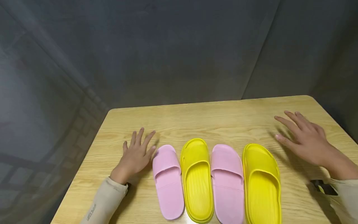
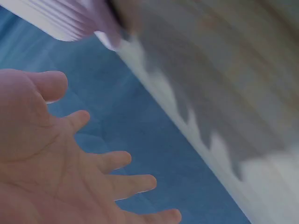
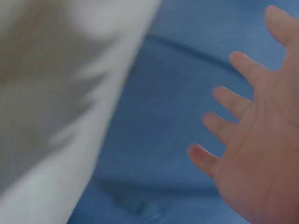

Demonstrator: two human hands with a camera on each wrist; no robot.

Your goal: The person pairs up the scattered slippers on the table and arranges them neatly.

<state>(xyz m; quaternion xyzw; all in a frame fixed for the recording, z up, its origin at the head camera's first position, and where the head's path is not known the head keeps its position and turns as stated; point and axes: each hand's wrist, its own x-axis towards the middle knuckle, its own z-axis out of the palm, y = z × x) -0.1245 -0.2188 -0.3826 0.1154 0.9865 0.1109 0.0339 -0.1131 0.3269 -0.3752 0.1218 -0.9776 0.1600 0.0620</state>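
Side by side on the wooden table stand a pink slipper (image 1: pixel 169 193), a yellow slipper (image 1: pixel 198 189), a second pink slipper (image 1: pixel 227 193) and a second yellow slipper (image 1: pixel 261 193), toes pointing away from me. My left hand (image 1: pixel 135 157) hovers palm down with fingers spread, just left of the first pink slipper. Its palm (image 2: pixel 51 163) holds nothing in the left wrist view, where the ribbed strap of a pink slipper (image 2: pixel 56 18) shows at the top. Over the table's right part, my right hand (image 1: pixel 310 140) is held with fingers apart and nothing in its palm (image 3: pixel 261 140).
The wood-grain table (image 1: pixel 195 119) has rounded far corners. Dark grey fabric walls (image 1: pixel 179 56) rise behind it and at both sides. A dark band (image 1: pixel 324 186) sits at the right wrist, by the light sleeve (image 1: pixel 345 193).
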